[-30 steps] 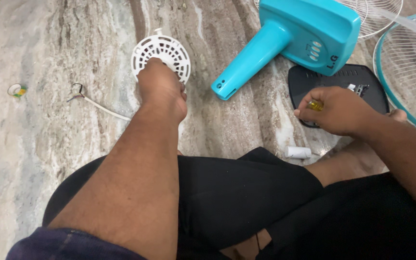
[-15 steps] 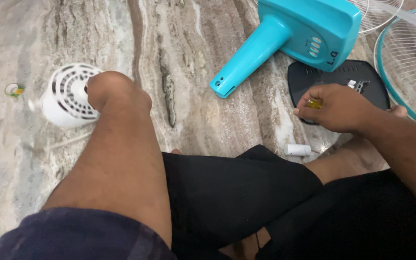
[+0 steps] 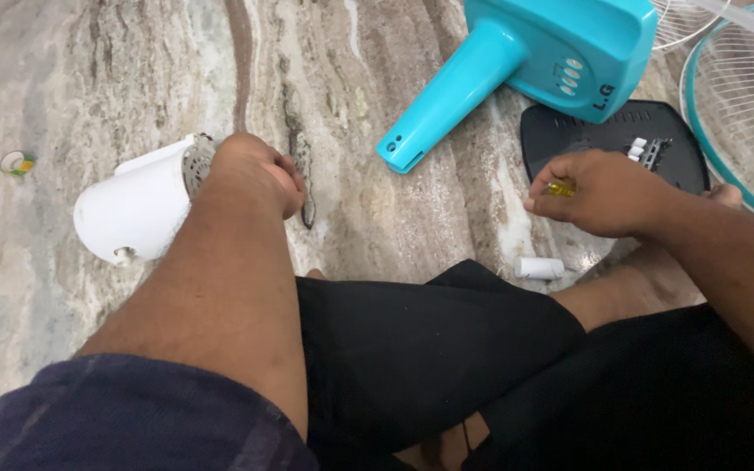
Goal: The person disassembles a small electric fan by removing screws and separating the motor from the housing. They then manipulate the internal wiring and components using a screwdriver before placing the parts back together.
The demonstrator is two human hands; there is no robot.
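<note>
Your left hand [image 3: 250, 170] is closed on the vented end of the white motor housing [image 3: 137, 209], fingers curled over its grille rim, so the housing lies tipped on its side on the marble floor [image 3: 89, 78] at the left of the view. Its long axis runs from upper right to lower left: the grille end points up-right into your palm, and the rounded closed end with its small knob points down-left toward you. Your right hand [image 3: 604, 192] rests over the near edge of the black base plate [image 3: 613, 131], fingers pinched around a small yellow-handled tool [image 3: 560, 187]; its tip is hidden, so you cannot tell which way it points. The teal fan stand [image 3: 517, 61] lies beyond, its neck pointing down-left. A small white cylinder [image 3: 540, 267] lies on the floor just beside your knee, and the wire fan guard [image 3: 735, 96] sits at the right edge.
</note>
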